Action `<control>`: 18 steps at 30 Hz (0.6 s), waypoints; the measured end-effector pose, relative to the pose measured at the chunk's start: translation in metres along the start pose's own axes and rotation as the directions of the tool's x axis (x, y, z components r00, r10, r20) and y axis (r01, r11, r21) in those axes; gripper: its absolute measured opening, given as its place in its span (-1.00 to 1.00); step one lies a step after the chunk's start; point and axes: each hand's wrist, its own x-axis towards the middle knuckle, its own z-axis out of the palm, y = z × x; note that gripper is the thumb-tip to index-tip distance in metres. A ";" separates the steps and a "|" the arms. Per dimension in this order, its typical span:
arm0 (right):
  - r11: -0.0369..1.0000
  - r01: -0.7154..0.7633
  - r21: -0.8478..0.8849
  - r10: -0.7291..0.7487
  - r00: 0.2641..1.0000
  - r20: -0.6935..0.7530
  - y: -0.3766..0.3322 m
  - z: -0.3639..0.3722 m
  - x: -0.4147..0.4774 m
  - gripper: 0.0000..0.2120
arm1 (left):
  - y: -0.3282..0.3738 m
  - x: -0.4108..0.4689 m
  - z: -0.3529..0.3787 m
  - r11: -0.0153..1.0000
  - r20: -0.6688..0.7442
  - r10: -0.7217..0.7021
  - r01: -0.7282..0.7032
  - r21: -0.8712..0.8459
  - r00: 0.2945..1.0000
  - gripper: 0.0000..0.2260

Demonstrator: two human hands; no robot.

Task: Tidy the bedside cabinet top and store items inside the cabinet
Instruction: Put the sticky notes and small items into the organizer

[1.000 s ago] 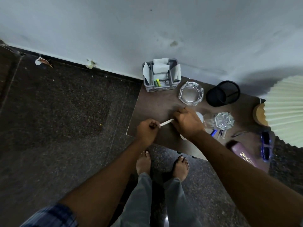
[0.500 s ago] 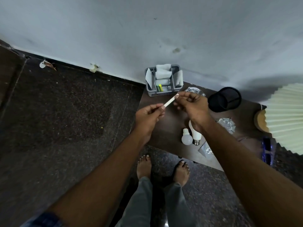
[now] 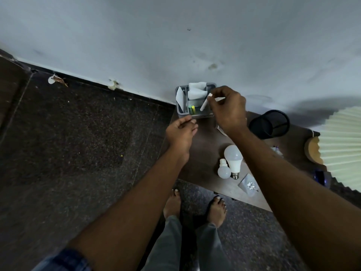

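From the head camera, the right hand pinches a slim white stick between thumb and fingertips, its lower end tilted into the grey plastic organiser caddy at the back of the dark brown cabinet top. The left hand hovers just before the caddy, loosely curled and empty. Two white bulbs lie nearby.

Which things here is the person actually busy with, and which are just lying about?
In use: white stick, grey organiser.
Lying about: large bulb, small bulb, black mesh cup, foil packet, lamp shade.
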 end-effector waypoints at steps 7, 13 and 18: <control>0.972 0.121 -0.200 -0.110 0.992 0.066 0.005 0.016 0.002 -0.85 | -0.004 0.015 -0.014 0.993 -0.125 0.046 -0.032 0.115 0.991 -0.75; 0.990 -0.140 -0.023 0.135 0.978 -0.159 0.014 0.004 -0.007 -0.63 | -0.004 0.024 -0.022 0.906 -0.081 0.230 -0.183 0.383 0.970 -0.65; 0.968 -0.252 -0.007 0.253 0.967 0.026 0.012 0.010 -0.019 -0.50 | 0.004 0.029 -0.016 0.874 0.030 0.280 -0.267 0.406 0.960 -0.47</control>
